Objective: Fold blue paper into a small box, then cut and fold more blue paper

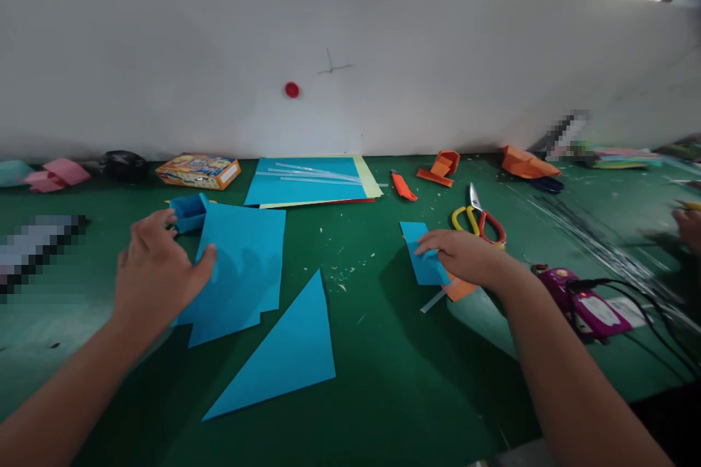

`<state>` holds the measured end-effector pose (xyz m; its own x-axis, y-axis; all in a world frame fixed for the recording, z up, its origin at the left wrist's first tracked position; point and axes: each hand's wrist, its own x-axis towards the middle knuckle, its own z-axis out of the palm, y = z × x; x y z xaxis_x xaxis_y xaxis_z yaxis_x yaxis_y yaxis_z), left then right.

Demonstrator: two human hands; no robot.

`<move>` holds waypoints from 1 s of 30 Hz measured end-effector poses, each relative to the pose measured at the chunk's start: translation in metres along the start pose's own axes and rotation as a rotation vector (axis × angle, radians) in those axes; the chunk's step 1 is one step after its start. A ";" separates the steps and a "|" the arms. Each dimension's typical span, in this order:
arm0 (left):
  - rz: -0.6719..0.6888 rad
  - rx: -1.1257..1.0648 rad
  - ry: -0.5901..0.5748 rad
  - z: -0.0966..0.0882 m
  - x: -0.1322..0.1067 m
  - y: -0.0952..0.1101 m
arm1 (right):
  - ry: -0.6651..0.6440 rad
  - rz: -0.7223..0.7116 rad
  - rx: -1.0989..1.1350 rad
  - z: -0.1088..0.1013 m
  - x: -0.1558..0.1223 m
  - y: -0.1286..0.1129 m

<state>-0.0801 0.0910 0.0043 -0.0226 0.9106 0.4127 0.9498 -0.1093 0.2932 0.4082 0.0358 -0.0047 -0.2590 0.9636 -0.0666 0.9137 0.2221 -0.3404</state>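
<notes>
My left hand rests with spread fingers on the left edge of a stack of blue paper sheets on the green table. A small blue folded paper box lies just beyond its fingertips. A blue paper triangle lies in front of the sheets. My right hand presses its fingers on a small blue paper strip, which overlaps an orange paper piece and a glue stick.
Scissors with yellow and red handles lie behind my right hand. A purple glue gun with black cable sits at right. Blue and yellow sheets with glue sticks, an orange cutter, orange folded pieces, a printed box line the white wall. Another person's hand shows at far right.
</notes>
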 end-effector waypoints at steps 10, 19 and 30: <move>0.301 0.084 -0.365 0.010 -0.013 0.013 | -0.052 -0.021 0.013 0.023 0.013 -0.020; 0.435 0.013 -0.551 0.032 -0.021 -0.009 | -0.061 -0.032 0.024 0.026 0.016 -0.021; 0.452 -0.069 -0.528 0.023 0.000 -0.024 | -0.073 -0.057 -0.006 0.023 0.016 -0.015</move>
<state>-0.0959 0.1026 -0.0229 0.5417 0.8397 0.0376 0.8079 -0.5325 0.2525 0.3832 0.0445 -0.0225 -0.3328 0.9359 -0.1152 0.8984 0.2775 -0.3404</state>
